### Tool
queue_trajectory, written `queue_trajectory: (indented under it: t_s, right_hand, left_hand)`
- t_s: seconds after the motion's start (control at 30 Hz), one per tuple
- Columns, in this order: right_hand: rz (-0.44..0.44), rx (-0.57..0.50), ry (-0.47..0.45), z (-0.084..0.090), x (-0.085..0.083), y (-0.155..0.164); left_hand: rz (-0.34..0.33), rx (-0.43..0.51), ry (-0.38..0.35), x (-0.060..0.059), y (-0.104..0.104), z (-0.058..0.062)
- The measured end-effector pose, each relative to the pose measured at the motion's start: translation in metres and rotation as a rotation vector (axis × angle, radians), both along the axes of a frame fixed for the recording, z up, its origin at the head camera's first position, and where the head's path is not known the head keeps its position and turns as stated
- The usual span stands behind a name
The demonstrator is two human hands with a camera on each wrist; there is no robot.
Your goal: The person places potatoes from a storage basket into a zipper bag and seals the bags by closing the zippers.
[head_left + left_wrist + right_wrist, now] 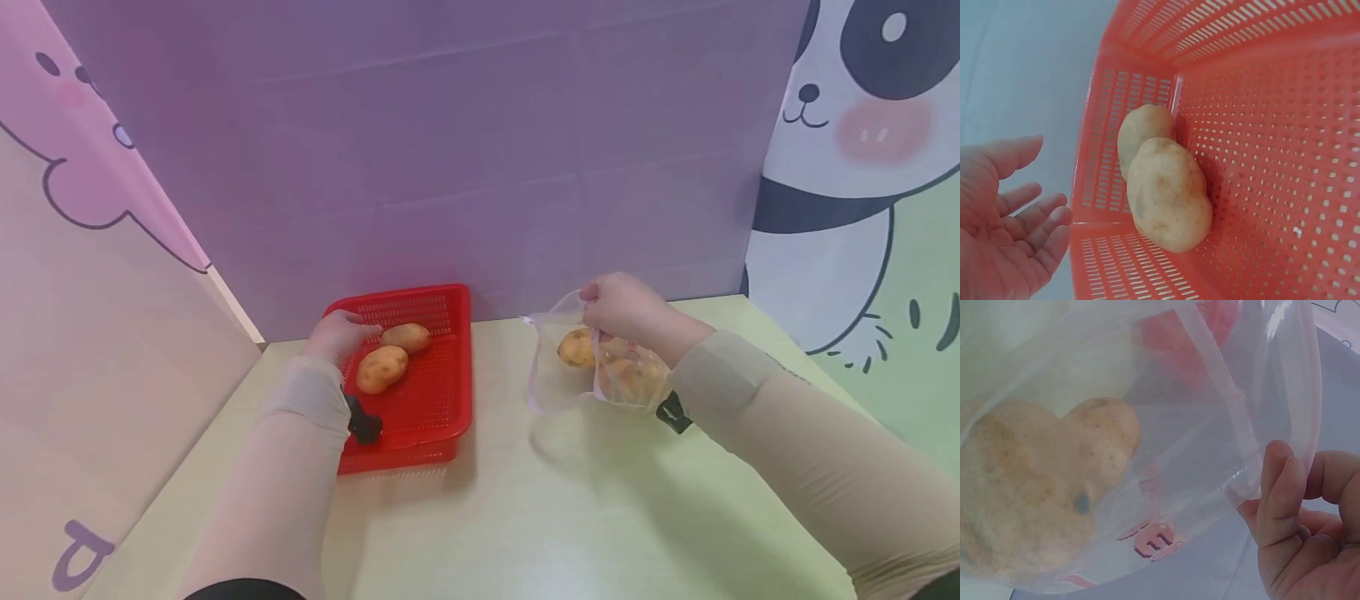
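Two potatoes, a rear one (406, 337) and a front one (382, 369), lie against each other in the left part of a red plastic basket (463, 383). My left hand (337, 337) is at the basket's left rim. The left wrist view shows this hand (1007, 231) with loosely bent fingers and nothing in them, apart from the potatoes. On the right, my right hand (626, 304) holds up the edge of a clear plastic bag (551, 375). Thumb and fingers pinch the film in the right wrist view. Several potatoes (1029, 487) sit inside the bag, partly behind its printed side.
Both basket and bag stand on a pale table (495, 517). Close behind them rises a purple backdrop (480, 167). Walls with cartoon prints border the table, a pink figure (97, 167) at left and a panda (847, 167) at right.
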State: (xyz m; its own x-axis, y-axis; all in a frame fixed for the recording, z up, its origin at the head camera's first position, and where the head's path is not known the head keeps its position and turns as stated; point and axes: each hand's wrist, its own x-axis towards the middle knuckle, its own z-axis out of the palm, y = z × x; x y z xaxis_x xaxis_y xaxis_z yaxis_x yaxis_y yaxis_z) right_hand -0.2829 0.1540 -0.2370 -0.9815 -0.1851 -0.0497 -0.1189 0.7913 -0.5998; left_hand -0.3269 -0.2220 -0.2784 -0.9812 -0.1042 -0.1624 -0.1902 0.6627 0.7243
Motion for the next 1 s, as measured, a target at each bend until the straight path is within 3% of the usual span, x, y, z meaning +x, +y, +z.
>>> queue_trajectory:
  t_s: [0.03, 0.13, 0.2, 0.3, 0.4, 0.43, 0.53, 0.67, 1.0]
  right_hand:
    - [-0.003, 0.001, -0.004, 0.0, 0.0, 0.0]
    - [-0.009, 0.001, -0.01, -0.001, 0.0, -0.001]
    - [-0.01, 0.0, -0.016, -0.002, -0.001, -0.002]
    - [-0.009, -0.008, -0.025, -0.003, -0.001, -0.002]
    - [-0.009, -0.02, -0.036, -0.004, -0.001, -0.002]
    - [-0.007, -0.025, -0.035, -0.004, -0.001, -0.002]
    - [-0.008, -0.033, -0.033, -0.005, -0.001, -0.003]
    - [-0.005, -0.023, -0.027, -0.004, -0.002, -0.003]
    - [-0.015, -0.016, -0.024, -0.002, -0.002, 0.0]
  left_hand:
    - [-0.013, -0.068, 0.042, -0.007, -0.004, -0.003]
    - [-0.013, -0.048, 0.018, -0.019, -0.01, -0.012]
    - [0.022, 0.041, -0.051, -0.021, -0.011, -0.017]
    - [-0.004, -0.001, -0.08, -0.021, -0.011, -0.022]
    - [0.013, 0.038, -0.147, -0.019, -0.011, -0.028]
    - [0.016, 0.072, -0.175, -0.013, -0.009, -0.028]
    - [0.236, 0.347, -0.317, 0.01, 0.003, -0.023]
    - [0.456, 0.562, -0.371, 0.034, 0.017, -0.014]
    - [0.461, 0.692, -0.395, 0.04, 0.029, -0.012]
